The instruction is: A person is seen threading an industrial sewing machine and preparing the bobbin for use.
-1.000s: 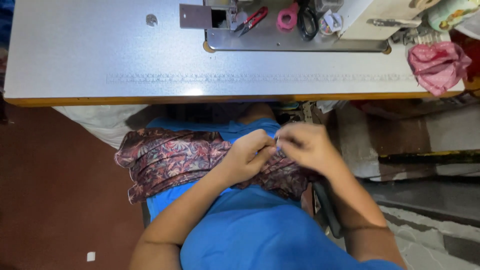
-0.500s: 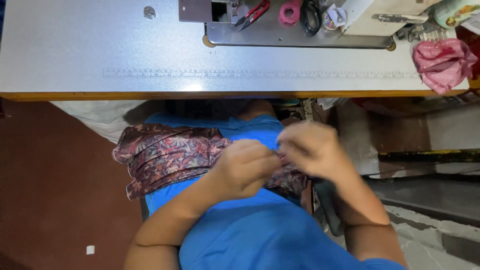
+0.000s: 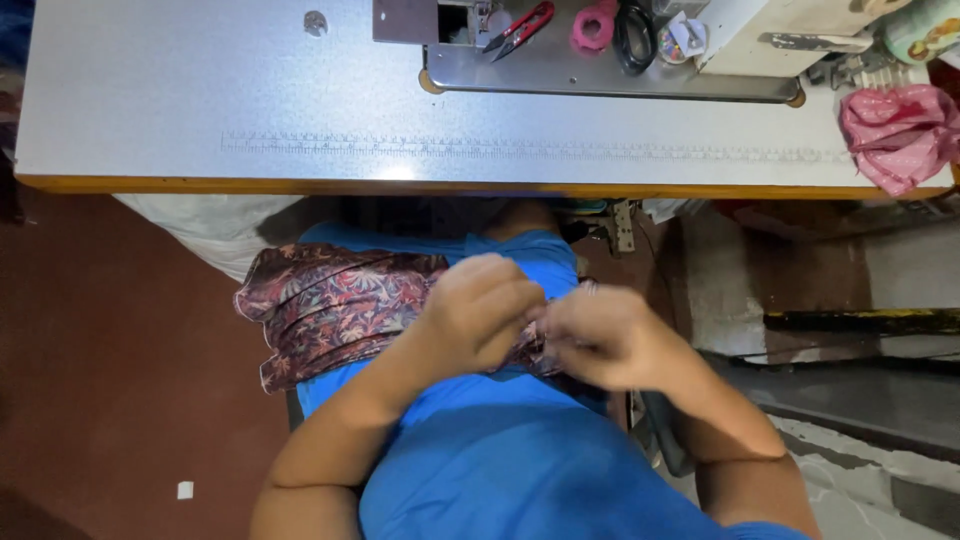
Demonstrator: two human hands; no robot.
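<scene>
Both hands meet over the lap, near the table edge: the left hand [image 3: 480, 310] curled shut, pinching the dark floral-patterned cloth [image 3: 330, 310]; the right hand [image 3: 600, 335] closed on its right end, though blur hides the fingertips. Best keep the edge taut between the pinches. One cloth, one red thread snips [image 3: 520, 27] far off on the grey sewing table [image 3: 200, 110].
</scene>
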